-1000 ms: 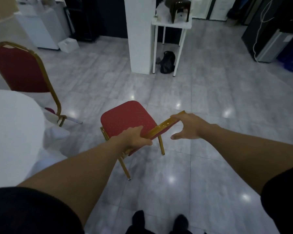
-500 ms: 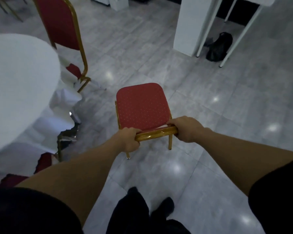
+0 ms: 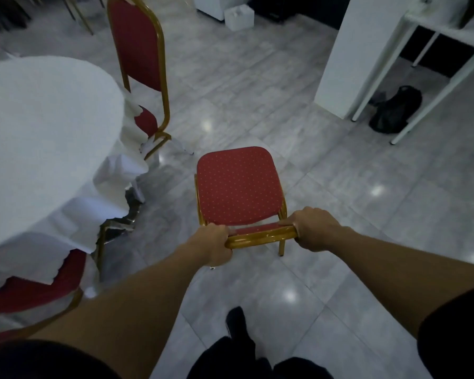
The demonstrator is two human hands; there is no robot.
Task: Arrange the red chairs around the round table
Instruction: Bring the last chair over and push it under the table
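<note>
3 red chairs in view. The held chair point(image 3: 237, 187) sits on the floor in the middle, its red seat dotted with small pale specks, padded and square with rounded corners, on a shiny gold tube frame. Both hands are on the gold top rail of its back: the left hand point(image 3: 212, 246) has its grip wrapped tight around the rail's left end, the right hand point(image 3: 314, 228) has its grip clamped on the right end. The chair stands well apart from the counter point(image 3: 39, 127), out to its right.

The counter is 1 round top under a white cloth, and that cloth hangs in crumpled folds down to the floor, with a bit of shiny metal leg showing under the hem.

The second chair point(image 3: 140, 50) stands upright at the counter's far edge, tall rounded red back in a gold frame, seat partly tucked under the cloth. The third chair point(image 3: 30, 294) sits at the near-left edge, mostly hidden by the cloth, with just red padding and a gold rail showing.

The floor point(image 3: 367, 242) is glossy grey marble-look tile, throwing back several ceiling-light spots. Far right, 1 white pillar point(image 3: 337, 56) beside 1 white-legged side table point(image 3: 435, 31), with 1 black bag point(image 3: 394, 110) on the floor under it. Up top, 1 small white box point(image 3: 238, 16). The room is dim.
</note>
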